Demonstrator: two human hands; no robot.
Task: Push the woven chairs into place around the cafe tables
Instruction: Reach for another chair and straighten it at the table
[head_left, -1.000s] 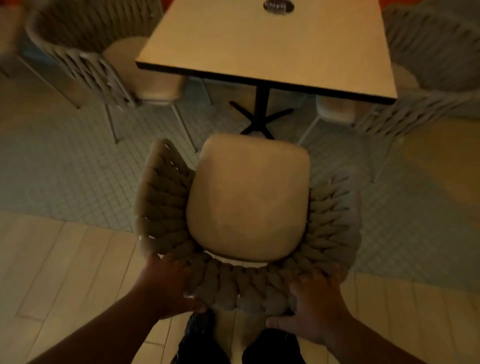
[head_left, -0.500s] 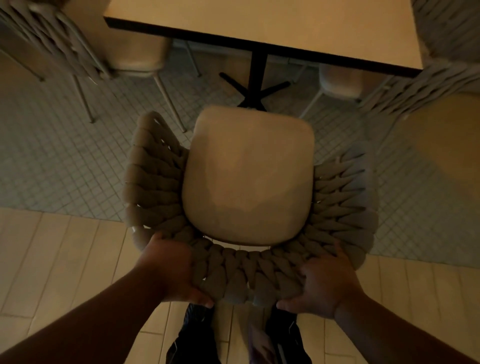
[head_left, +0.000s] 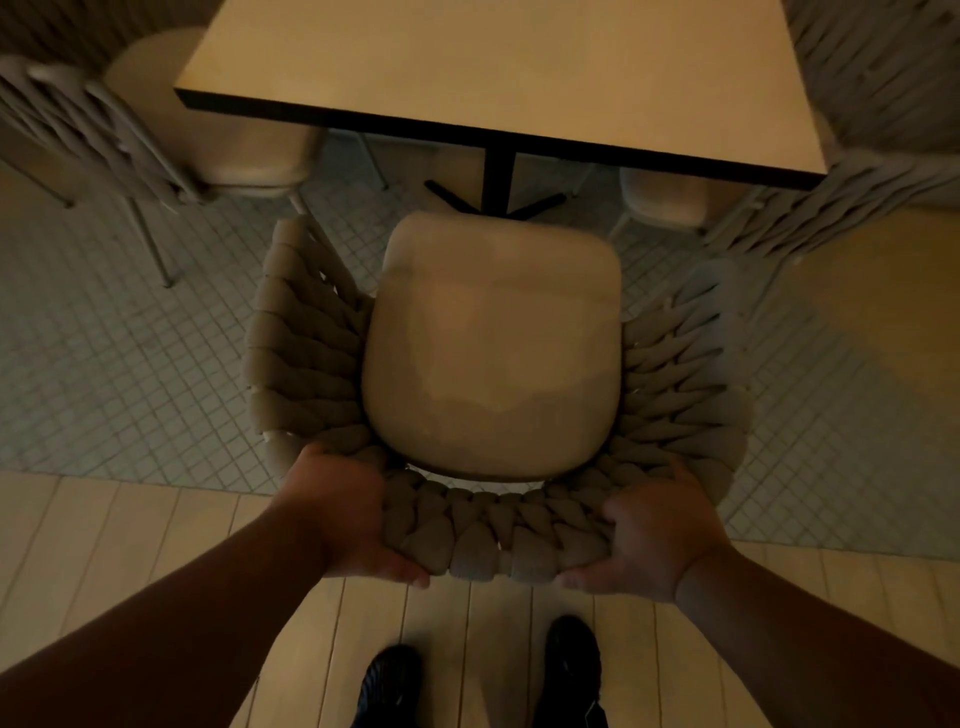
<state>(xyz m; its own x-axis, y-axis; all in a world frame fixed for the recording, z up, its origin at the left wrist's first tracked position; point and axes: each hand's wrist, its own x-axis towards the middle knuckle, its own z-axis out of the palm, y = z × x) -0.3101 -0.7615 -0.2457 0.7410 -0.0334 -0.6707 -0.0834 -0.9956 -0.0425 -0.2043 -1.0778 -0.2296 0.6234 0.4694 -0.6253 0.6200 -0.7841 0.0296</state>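
With your left hand (head_left: 337, 514) and right hand (head_left: 660, 540) both clamped on the back rim of the woven chair (head_left: 493, 353), push toward 12 o'clock, where the table (head_left: 498, 78) edge lies just beyond the seat front.

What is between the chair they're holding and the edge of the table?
In the head view, only small-tiled floor and the table's black cross-shaped base lie between the beige woven chair's cushion and the pale square table's dark edge.
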